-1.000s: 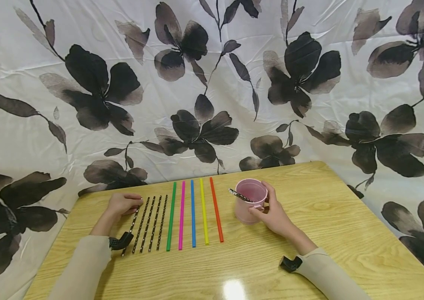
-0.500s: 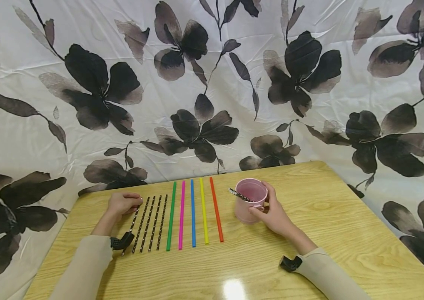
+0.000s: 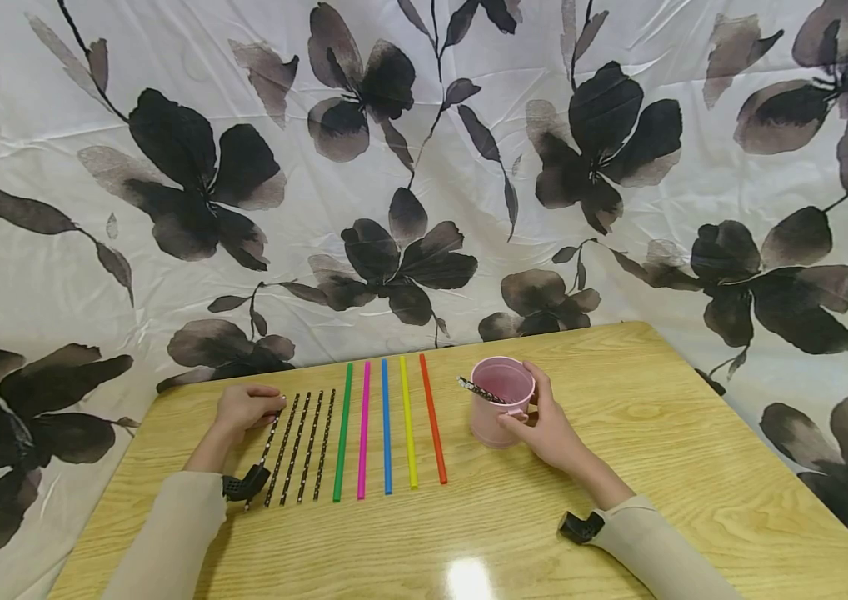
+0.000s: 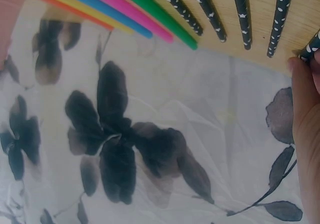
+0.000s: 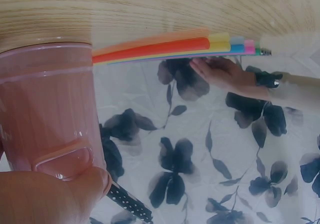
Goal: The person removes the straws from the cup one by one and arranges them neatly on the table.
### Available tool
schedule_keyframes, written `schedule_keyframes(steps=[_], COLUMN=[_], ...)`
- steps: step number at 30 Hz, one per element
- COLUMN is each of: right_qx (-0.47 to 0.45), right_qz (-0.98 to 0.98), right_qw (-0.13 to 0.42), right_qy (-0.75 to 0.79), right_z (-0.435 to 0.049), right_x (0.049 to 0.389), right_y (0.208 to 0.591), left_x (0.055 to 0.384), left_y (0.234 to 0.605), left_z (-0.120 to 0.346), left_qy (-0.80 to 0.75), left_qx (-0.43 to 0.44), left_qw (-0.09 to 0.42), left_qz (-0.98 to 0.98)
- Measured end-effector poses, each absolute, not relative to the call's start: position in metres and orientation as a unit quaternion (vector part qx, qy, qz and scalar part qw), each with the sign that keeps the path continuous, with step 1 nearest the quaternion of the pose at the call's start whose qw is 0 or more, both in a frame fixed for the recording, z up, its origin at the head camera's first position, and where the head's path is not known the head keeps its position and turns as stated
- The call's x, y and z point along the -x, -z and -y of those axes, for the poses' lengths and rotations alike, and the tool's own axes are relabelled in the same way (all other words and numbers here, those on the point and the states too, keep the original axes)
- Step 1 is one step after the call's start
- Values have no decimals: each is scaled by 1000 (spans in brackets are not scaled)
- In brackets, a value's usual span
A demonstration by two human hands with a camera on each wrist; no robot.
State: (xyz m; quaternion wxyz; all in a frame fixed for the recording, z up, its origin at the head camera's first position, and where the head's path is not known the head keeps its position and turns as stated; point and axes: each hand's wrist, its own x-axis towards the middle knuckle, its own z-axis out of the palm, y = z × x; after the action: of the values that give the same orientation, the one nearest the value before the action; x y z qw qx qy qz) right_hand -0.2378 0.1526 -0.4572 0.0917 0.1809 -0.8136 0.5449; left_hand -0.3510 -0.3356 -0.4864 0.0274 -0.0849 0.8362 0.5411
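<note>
My left hand (image 3: 247, 408) pinches the far end of the leftmost black straw (image 3: 270, 440), which has white marks and lies along the table. In the left wrist view, the thumb (image 4: 304, 84) and a fingertip sit either side of that straw (image 4: 311, 46). My right hand (image 3: 555, 432) grips a pink cup (image 3: 490, 427) by its handle side, with the thumb near the small handle (image 5: 67, 161). The cup stands upright at the right. Out of its rim leans a black straw with white dots (image 5: 130, 202); its lower part is hidden inside.
Several more black patterned straws (image 3: 307, 450) lie in a row beside the held one. Farther right lie a green straw (image 3: 343, 433), a pink straw (image 3: 364, 429), a blue straw (image 3: 386, 427), a yellow straw (image 3: 408, 423) and a red straw (image 3: 433, 419). Floral cloth (image 3: 469, 250) hangs behind the wooden table (image 3: 364, 550).
</note>
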Motion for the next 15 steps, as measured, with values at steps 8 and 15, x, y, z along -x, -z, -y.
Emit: schedule_keyframes(steps=[8, 15], right_qx=[-180, -172], right_qz=[813, 817], right_qw=[98, 91], right_qy=[-546, -542], right_z=[-153, -153], right_x=[238, 237], right_y=[458, 456], left_x=[352, 352], left_y=[487, 486], left_z=[335, 334], left_qy=[-539, -535], left_qx=[90, 84], left_qw=[27, 27], left_qz=[-837, -840])
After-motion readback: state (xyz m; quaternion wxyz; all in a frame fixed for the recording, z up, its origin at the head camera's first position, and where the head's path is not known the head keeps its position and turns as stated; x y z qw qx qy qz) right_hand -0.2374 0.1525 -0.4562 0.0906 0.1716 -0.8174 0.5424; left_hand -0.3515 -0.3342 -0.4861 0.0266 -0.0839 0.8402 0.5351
